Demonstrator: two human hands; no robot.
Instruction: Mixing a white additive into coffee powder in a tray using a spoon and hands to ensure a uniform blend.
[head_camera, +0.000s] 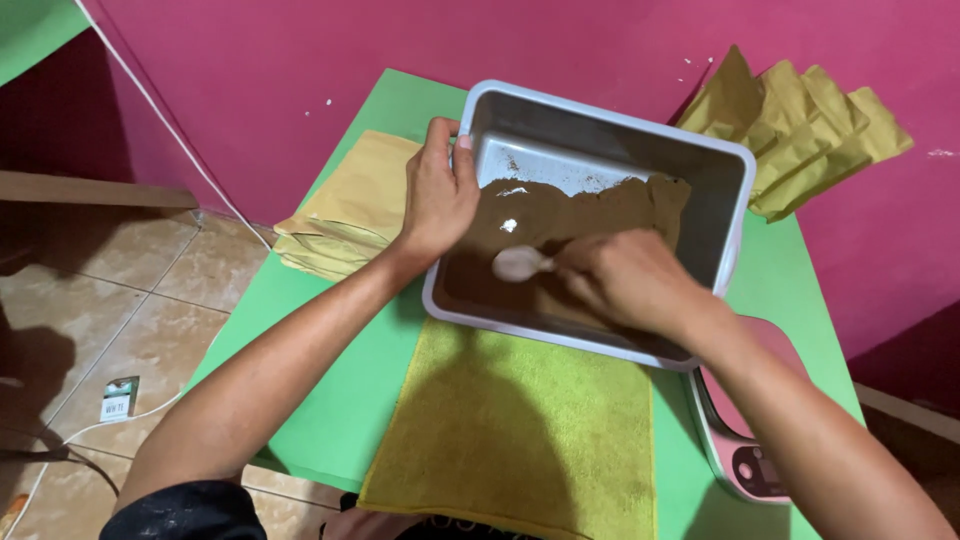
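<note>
- I am working at a green table (340, 400) set against a pink wall, and everything is sitting on its top.
- A yellow cloth (520, 430) is lying at the near edge, with the tub's near rim resting just over it.
- The grey tub (725, 190) is sitting mid-table, tilted toward me, with brown powder (580, 215) banked along its near side.
- Tan pouches (355, 205) are stacked at the left edge; more pouches (800, 125) are fanned at the far right corner.
- A pink scale (745, 455) is lying at the right edge, partly hidden under my right arm.
- My left hand (438, 190) is closed over the tub's left rim, thumb inside, keeping it tipped.
- My right hand (625, 280) is gripping a pale spoon (518, 263), its bowl sitting in the powder.
- I am judging that if my left hand slips, the tub could drop flat and puff powder over the cloth.
- An overfilled spoon could scatter powder across the table.
</note>
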